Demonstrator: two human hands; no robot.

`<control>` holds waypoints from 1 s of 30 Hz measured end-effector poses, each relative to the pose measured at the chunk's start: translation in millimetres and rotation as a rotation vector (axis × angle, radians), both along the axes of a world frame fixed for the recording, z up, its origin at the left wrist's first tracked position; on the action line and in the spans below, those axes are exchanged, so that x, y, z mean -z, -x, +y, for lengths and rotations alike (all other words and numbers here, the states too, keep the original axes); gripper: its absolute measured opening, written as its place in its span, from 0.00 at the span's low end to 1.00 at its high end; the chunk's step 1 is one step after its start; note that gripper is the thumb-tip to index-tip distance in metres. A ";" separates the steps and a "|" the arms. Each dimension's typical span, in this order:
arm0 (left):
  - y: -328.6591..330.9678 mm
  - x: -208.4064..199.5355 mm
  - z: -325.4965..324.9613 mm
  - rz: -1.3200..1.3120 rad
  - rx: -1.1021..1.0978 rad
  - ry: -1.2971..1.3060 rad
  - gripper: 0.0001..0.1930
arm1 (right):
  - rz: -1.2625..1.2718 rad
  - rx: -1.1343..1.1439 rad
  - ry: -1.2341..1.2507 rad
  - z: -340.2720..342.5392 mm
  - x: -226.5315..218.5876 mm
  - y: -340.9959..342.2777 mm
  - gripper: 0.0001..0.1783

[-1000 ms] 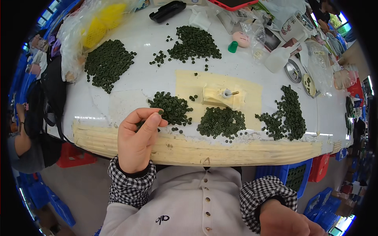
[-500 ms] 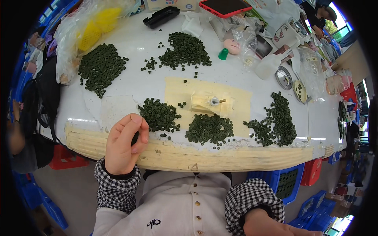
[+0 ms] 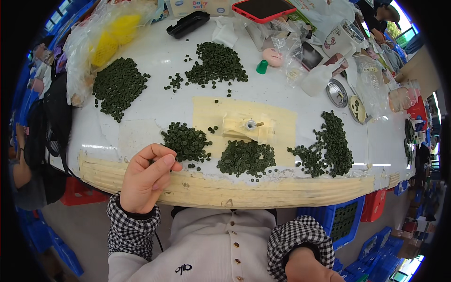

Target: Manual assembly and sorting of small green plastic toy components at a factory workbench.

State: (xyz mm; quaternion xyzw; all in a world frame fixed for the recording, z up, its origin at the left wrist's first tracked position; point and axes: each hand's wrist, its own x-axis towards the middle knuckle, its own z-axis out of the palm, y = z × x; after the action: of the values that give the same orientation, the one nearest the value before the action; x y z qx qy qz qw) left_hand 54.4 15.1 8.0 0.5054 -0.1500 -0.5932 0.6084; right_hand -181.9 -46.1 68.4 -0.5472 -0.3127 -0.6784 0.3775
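My left hand [image 3: 148,177] is raised at the table's front edge, thumb and fingertips pressed together in a pinch. Whatever sits between them is too small or hidden to make out. Right beside its fingertips lies a heap of small dark green ring-like pieces [image 3: 186,141]. A second heap of rings [image 3: 246,156] is to the right, in front of a taped block [image 3: 236,127] with a thin metal pin [image 3: 258,124] sticking out. Low at the right, my right hand [image 3: 307,269] hangs away from the table, its fingers mostly cut off by the picture's edge.
More green pieces lie in piles at the far left [image 3: 119,88], the far middle [image 3: 218,65] and the right [image 3: 336,145]. Behind them are a black tray [image 3: 189,25], a red-cased phone [image 3: 264,9], plastic bags and a cup [image 3: 337,41]. A blue crate [image 3: 346,221] stands below the right edge.
My left hand has shifted slightly down and left and turned, still pinched. My right hand has drawn lower, with less of its fingers showing. The view has tilted a little.
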 end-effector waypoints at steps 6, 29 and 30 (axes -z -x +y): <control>-0.8 -0.7 6.2 0.055 -0.056 -0.017 0.06 | 1.242 0.793 -0.263 -31.3 32.3 20.4 0.10; 59.9 7.0 -37.5 0.334 0.255 0.117 0.12 | 1.269 0.992 -0.305 -44.7 71.6 -1.3 0.10; 59.6 9.2 -36.7 0.336 0.264 0.133 0.11 | 1.253 0.965 -0.333 -44.3 71.2 -0.4 0.11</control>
State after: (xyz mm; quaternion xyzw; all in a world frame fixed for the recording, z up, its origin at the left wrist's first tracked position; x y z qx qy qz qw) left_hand -5.2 -21.6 -1.3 0.3341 -0.1500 -0.7324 0.5740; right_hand -181.5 -90.3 -2.7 -0.8371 0.3328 -0.3714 0.2247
